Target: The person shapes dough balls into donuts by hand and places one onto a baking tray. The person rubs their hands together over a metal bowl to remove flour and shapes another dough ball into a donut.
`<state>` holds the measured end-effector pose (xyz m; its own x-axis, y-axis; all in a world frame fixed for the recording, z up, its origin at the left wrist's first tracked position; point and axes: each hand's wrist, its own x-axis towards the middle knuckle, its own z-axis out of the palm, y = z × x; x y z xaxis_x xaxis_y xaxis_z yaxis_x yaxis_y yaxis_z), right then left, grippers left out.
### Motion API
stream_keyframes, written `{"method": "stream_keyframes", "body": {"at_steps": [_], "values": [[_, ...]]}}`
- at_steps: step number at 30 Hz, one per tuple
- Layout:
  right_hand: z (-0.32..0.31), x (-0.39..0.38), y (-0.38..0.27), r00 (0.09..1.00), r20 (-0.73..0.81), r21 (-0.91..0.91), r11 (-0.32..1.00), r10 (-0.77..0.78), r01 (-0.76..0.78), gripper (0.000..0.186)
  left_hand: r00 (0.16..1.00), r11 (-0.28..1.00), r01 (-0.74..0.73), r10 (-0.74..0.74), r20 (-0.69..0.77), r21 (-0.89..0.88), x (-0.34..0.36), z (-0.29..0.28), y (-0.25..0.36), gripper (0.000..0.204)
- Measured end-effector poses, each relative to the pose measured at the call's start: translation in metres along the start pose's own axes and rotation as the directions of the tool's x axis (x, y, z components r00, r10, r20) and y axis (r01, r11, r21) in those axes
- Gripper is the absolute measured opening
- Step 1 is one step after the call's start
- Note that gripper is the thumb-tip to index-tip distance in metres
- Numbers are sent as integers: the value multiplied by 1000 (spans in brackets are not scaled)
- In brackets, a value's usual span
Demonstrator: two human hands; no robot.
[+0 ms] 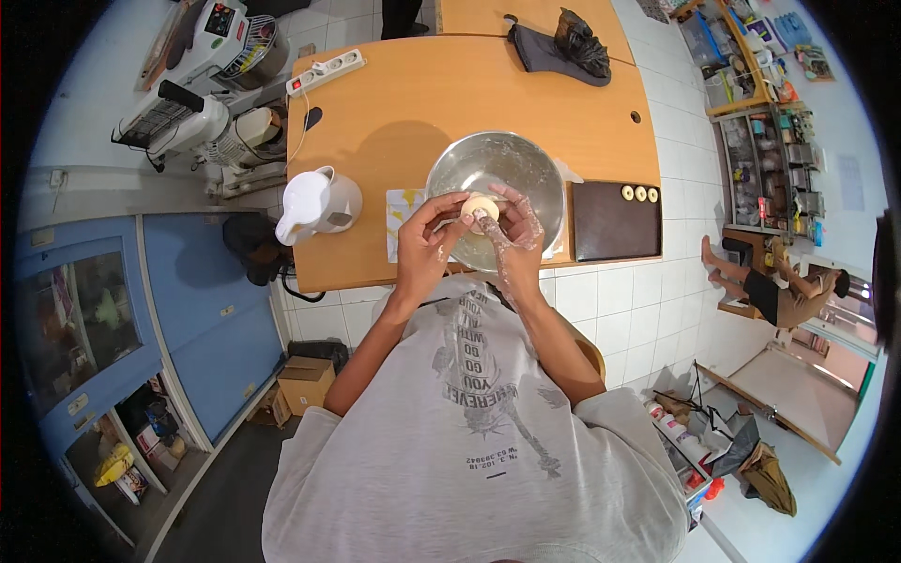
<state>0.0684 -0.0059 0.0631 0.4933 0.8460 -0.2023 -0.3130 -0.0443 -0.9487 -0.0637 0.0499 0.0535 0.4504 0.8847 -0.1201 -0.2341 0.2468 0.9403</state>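
Observation:
Over the near rim of a large steel mixing bowl [450, 174], both hands hold a small, round, pale dough piece [477, 203]. The fingertips and thumb of my left hand [424, 246] grip its left side. My right hand [518, 235], smeared with dough and flour, has its thumb pressed at the dough's middle and its fingers curled round the far right side. Whether the thumb goes right through cannot be seen. On a dark baking tray [615, 225] to the right, three small dough rings [640, 194] sit in a row at the far right corner.
A white pitcher-like appliance [321, 202] stands left on the wooden table [394, 103], with a power strip [326, 72] behind it. A patterned sheet [396, 206] lies beside the bowl. Dark cloth and a black bag [580, 49] rest at the far right. Another person [784, 291] sits off right.

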Motion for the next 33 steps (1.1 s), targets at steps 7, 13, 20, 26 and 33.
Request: {"method": "stream_keyframes", "body": {"at_steps": [7, 13, 20, 26, 33], "values": [[-6, -3, -1, 998, 63, -70, 997, -6, 10, 44, 999, 997, -21, 19, 31, 75, 7, -2, 4, 37], [-10, -5, -7, 998, 47, -64, 997, 44, -41, 40, 995, 996, -40, 33, 89, 76, 15, 3, 6, 37], [-18, -2, 0, 999, -32, 156, 988, 27, -21, 33, 984, 996, -15, -1, 176, 88, 15, 5, -3, 35], [-30, 4, -5, 1000, -6, 64, 998, 7, -7, 34, 994, 996, -8, -1, 110, 90, 14, 17, -10, 36], [-56, 16, -22, 997, 74, -37, 999, 10, -7, 33, 1000, 996, -18, 16, 25, 85, 16, 45, -5, 31]]}}
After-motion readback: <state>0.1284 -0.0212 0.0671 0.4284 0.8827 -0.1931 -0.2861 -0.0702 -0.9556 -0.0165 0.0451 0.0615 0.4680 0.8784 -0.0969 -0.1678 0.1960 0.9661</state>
